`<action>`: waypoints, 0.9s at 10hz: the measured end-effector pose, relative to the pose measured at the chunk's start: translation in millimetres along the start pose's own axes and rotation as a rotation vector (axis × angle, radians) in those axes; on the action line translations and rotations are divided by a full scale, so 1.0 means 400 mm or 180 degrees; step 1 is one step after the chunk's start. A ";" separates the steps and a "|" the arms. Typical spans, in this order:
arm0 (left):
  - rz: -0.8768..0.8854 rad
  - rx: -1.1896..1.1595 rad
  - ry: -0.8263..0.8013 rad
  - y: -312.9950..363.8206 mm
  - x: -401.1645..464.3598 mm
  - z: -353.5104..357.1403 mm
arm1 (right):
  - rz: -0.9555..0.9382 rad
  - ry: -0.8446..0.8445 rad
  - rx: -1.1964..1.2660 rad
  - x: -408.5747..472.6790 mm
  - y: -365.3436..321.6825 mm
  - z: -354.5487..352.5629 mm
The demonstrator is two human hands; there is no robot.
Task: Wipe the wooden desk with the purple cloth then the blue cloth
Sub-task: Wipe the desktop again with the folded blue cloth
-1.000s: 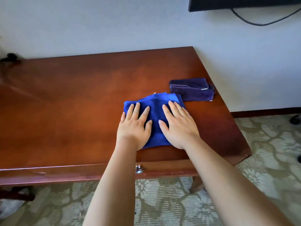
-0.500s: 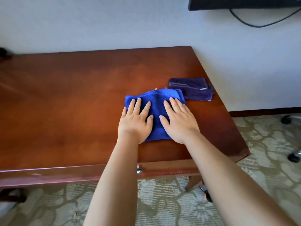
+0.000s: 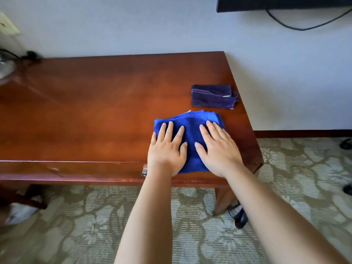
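Note:
A folded blue cloth (image 3: 190, 128) lies flat on the wooden desk (image 3: 95, 111), close to its front edge on the right side. My left hand (image 3: 167, 149) presses on the cloth's left half with straight, spread fingers. My right hand (image 3: 219, 149) presses flat on its right half in the same way. The purple cloth (image 3: 212, 96), folded into a small rectangle, rests untouched behind the blue one, near the desk's right edge.
A wall runs behind and right of the desk, with a dark screen (image 3: 282, 3) and a cable (image 3: 304, 25) above. A metal drawer handle (image 3: 144, 171) shows under the front edge. Patterned carpet (image 3: 304, 168) covers the floor; chair casters (image 3: 345, 143) stand at far right.
Both hands have slid the blue cloth toward me, from the desk's middle depth to its front edge. The purple cloth has stayed in place.

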State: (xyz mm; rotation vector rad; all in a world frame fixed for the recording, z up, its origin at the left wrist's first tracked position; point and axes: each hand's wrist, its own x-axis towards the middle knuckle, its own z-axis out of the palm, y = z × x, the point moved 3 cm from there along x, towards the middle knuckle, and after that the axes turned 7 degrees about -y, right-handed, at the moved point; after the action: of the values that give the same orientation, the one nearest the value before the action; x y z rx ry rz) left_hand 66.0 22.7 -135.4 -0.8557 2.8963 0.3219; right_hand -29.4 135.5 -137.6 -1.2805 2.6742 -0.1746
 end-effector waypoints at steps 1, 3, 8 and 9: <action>0.0028 0.0036 -0.0002 -0.001 0.015 -0.003 | -0.0045 0.0025 0.0028 0.016 0.011 0.000; 0.0149 0.0027 -0.0082 0.017 0.103 -0.014 | 0.0071 0.0037 -0.0005 0.079 0.051 -0.015; 0.0311 0.0009 -0.0137 0.091 0.083 0.005 | 0.0344 0.0034 0.0018 0.014 0.112 -0.017; 0.0339 0.0012 -0.0128 0.116 0.054 0.013 | 0.0346 0.0014 0.0013 -0.021 0.127 -0.017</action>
State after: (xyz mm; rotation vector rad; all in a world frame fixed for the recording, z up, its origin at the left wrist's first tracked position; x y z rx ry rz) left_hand 22.6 50.6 -136.1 -0.6878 2.9100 0.3387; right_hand -64.4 174.0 -139.2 -1.1314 2.7369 -0.1686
